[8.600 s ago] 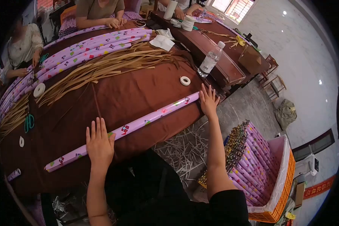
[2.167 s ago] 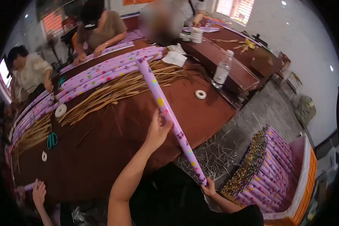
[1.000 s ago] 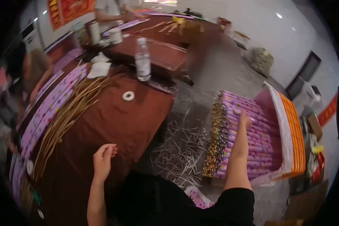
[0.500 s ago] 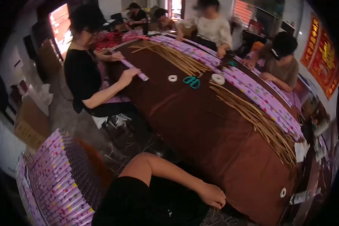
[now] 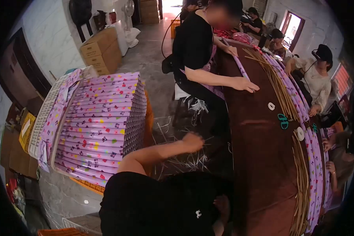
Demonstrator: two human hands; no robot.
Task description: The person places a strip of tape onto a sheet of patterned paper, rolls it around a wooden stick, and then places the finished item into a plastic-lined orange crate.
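The view swings left and there is the stack of purple wrapped tubes (image 5: pixel 102 118), lying on their sides in a lined crate, cut ends toward the seat so one can be pulled out lengthwise. The left hand (image 5: pixel 193 141) is out over the littered floor (image 5: pixel 173 157), fingers curled in on nothing, blurred, close to the stack but not touching it. The right hand (image 5: pixel 222 206) shows only as fingertips low by the dark lap, beside the brown table (image 5: pixel 259 157); whether it grips anything I cannot tell. Half a second ago the camera faced down the table and that hand rested at its edge; a second ago the right arm lay on another stack. A co-worker (image 5: pixel 200 51) presses a tube (image 5: pixel 240 69) flat on the cloth.
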